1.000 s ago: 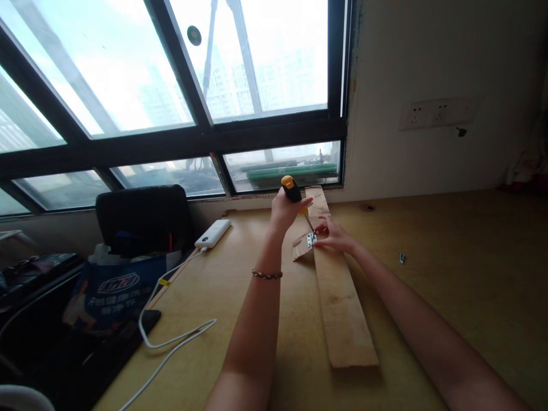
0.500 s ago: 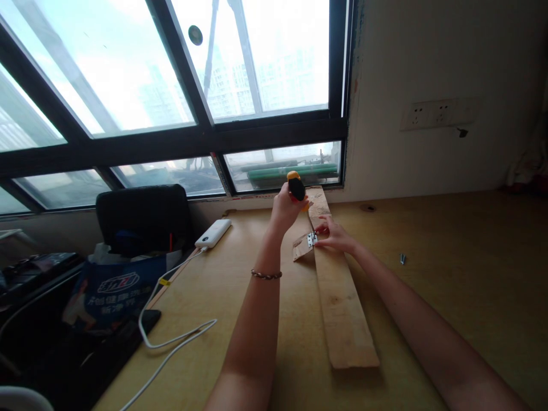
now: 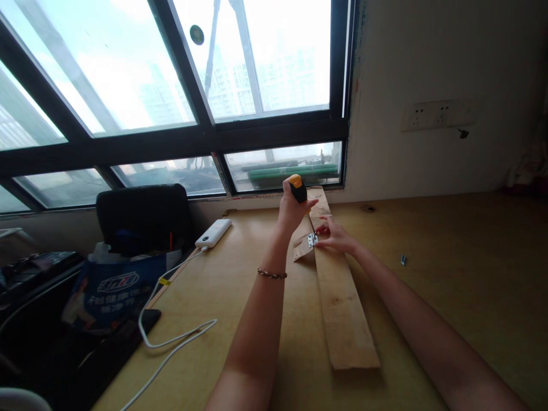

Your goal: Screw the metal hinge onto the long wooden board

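**A:** so what's the left hand (image 3: 292,210) actually doing here?

**B:** it's clenched round the handle of a screwdriver (image 3: 301,199), the black one with an orange cap. Shaft slants down and to the right, and the tip sits on a small metal hinge (image 3: 312,240).

**A:** and the hinge is where?

**B:** on the left edge of the long wooden plank (image 3: 338,292), up in its far half. One leaf is on the plank, the other is fixed to a little wood piece (image 3: 302,247) that leans off the plank's left side.

**A:** right hand?

**B:** the right hand (image 3: 337,234) rests on top of the plank just right of the hinge, fingertips pressed at the metal. Fingers look flat rather than curled; it isn't wrapped round anything that can be made out.

**A:** anything else around the plank?

**B:** the plank lies on a tan desk (image 3: 449,285), running away toward the window. Well to the plank's right there's a small loose screw (image 3: 403,260). Off to its left, a white power bank (image 3: 213,233) with a white cable (image 3: 171,319) trailing toward the near edge, and beyond that a blue printed bag (image 3: 113,288) next to a black chair (image 3: 143,214).
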Demonstrator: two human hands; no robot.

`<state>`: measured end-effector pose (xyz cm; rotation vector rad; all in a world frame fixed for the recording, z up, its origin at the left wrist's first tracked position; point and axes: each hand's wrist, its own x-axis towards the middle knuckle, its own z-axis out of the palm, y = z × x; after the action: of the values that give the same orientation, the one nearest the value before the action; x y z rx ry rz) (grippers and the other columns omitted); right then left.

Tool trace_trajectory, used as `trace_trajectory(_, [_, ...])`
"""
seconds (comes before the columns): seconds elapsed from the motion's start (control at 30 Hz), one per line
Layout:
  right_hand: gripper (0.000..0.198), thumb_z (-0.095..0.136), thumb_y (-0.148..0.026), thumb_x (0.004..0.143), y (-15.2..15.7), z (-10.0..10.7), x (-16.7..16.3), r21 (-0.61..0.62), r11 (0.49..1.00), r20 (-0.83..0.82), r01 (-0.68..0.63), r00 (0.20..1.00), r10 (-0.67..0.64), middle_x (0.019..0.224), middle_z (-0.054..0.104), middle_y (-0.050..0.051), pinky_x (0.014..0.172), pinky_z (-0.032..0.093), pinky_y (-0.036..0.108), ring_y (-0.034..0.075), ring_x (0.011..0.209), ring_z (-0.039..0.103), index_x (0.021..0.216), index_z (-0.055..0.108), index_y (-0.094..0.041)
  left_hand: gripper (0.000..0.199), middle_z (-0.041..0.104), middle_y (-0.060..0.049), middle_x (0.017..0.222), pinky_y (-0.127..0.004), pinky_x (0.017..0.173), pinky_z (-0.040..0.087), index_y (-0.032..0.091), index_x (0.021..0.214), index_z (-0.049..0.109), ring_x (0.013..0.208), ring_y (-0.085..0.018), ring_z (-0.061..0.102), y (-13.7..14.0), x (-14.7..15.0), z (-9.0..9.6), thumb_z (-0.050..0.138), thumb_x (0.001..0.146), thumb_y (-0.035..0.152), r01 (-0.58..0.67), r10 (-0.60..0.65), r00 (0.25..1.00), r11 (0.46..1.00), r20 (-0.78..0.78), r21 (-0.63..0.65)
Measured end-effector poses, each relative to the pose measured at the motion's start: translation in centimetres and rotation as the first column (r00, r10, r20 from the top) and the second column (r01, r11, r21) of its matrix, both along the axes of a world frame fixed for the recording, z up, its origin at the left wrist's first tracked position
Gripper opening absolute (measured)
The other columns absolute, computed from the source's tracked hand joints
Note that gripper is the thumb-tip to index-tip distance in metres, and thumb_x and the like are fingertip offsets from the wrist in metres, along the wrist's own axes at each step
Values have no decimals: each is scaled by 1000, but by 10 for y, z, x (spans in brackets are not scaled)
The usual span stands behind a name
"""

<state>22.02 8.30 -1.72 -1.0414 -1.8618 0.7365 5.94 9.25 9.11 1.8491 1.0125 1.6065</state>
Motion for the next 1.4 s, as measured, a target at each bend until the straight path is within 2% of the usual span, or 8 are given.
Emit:
trace_trajectory(0.2, [82,79,-27,54,0,0,0,12,1000,-8,-3,1000,3,93,63,6,82,49,37,19,85,61,120,33,-17,47,49,2,74,-27,63,41,19,92,39,68,-14,53,-4,-1,4,69,57,18,-115,115,989,993,-93,9])
trace_trajectory(0.43, [81,79,-27,54,1,-1,1,5,1000,-18,-15,1000,15,94,63,6,83,50,38,20,86,61,120,33,-18,48,53,1,70,-28,63,41,18,83,44,68,-16,54,-15,-5,14,77,49,25,-110,101,978,993,-185,-39])
trace_trajectory(0.63, [80,79,-28,55,2,-3,1,4,1000,-32,-27,999,27,94,62,6,83,50,38,19,86,61,120,33,-18,46,59,0,72,-27,62,42,18,86,47,67,-16,56,-14,-8,15,76,50,22,-97,90,981,995,-170,-37])
trace_trajectory(0.73, [81,79,-28,55,1,-2,1,5,1000,-31,-27,999,28,94,62,6,83,49,38,19,86,61,120,32,-18,42,60,-1,74,-28,63,43,18,86,47,69,-16,58,-9,-10,11,73,53,20,-48,43,988,998,-148,-32])
trace_trajectory(0.9, [80,79,-27,55,0,0,1,-3,1000,-21,-15,1000,15,94,63,6,83,49,37,19,86,61,120,33,-18,39,60,0,76,-28,65,45,19,88,40,71,-15,60,0,-7,3,63,58,13,167,-170,983,984,-62,-58])
trace_trajectory(0.97, [80,79,-28,55,0,0,1,-5,1000,-16,-12,1000,12,94,63,6,83,49,37,19,86,61,120,33,-18,39,57,2,72,-27,64,44,20,89,36,68,-14,59,1,-3,0,59,59,11,201,-203,979,978,-22,-53])
trace_trajectory(1.17, [80,78,-28,55,-2,3,0,-3,1000,-8,-17,1000,17,93,63,6,83,48,37,20,86,61,120,33,-17,36,47,6,68,-25,61,40,20,87,35,59,-9,51,3,11,-7,59,61,15,19,-19,999,1000,33,-11])
trace_trajectory(1.4, [81,79,-27,54,-2,3,0,-8,1000,-17,-20,1000,20,95,62,6,83,49,36,20,87,61,120,33,-18,51,46,5,65,-25,59,37,20,84,38,63,-15,53,-9,11,2,76,52,31,-181,180,983,983,-31,-27])
